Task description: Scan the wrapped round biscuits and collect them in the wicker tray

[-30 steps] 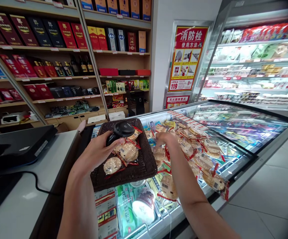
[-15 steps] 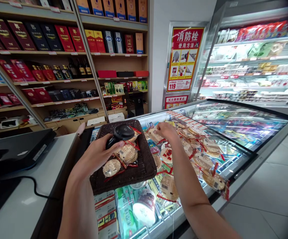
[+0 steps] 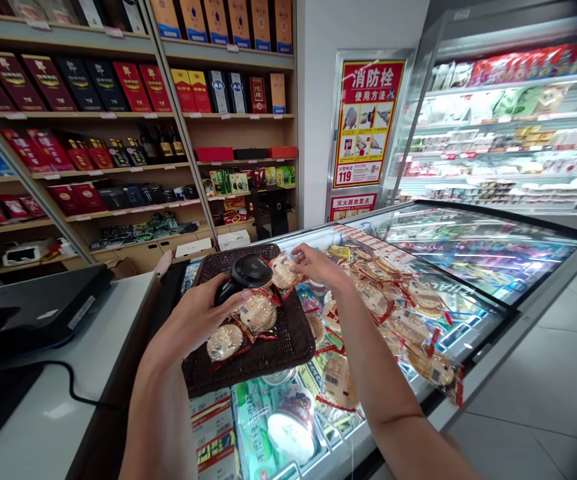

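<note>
By the 1 o'clock corner of the dark basket (image 3: 297,330), R hand (image 3: 314,264) pinches a clear pkt of round biscuits (image 3: 282,271); L hand (image 3: 199,308), at its 8 o'clock, grips the black scanner (image 3: 251,272). Pkt prob. light, slick, brittle inside: best held by red edge.

Packets (image 3: 256,313) lie in the basket (image 3: 296,340) at the freezer's (image 3: 543,301) left edge; loose packets (image 3: 408,325) lie right of the basket.

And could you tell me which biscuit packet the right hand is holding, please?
The packet over the far-right corner of the basket; others lie inside it or on the freezer.
</note>
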Motion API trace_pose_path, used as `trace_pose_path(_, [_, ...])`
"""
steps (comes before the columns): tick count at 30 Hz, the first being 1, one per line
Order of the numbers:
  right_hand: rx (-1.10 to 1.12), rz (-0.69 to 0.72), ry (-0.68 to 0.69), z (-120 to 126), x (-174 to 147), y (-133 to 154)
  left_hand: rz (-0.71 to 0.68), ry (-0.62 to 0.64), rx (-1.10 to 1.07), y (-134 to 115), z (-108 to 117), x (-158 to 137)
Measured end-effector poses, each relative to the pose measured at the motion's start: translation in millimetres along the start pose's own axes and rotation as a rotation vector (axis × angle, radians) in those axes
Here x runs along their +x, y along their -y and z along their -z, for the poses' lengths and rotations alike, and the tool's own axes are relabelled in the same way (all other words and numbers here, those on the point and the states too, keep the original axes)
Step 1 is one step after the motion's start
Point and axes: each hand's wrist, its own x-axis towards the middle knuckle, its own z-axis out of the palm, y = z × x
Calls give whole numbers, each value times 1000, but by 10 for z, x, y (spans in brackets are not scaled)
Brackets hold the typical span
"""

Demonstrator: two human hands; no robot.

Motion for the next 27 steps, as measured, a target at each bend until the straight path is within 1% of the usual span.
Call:
trace_pose_path(3, [-31,54,11,-5,12,-10,5,-1,-1,-20,9,-12])
trace_pose_path(9, [-52,97,21,-7,7,-4,-3,0,25,-17,-15,7])
trace_pose_path(11, [-49,132,46,-1,-19,26,-9,1,34,-6,-28,22])
trace_pose_path(14, [-30,168,127,25,-79,107,-8,-4,30,-4,-34,33])
trace_pose_path(16, [-8,162,178,47,-120,170,4,1,36,-11,-27,31])
trace_pose_path(18, [0,153,195,66,-153,222,11,12,56,-12,-15,25])
trace_pose_path(22, [8,138,165,77,-169,253,19,27,95,38,2,16])
trace_pose_path(27, [78,118,149,70,-146,232,16,37,113,108,7,11])
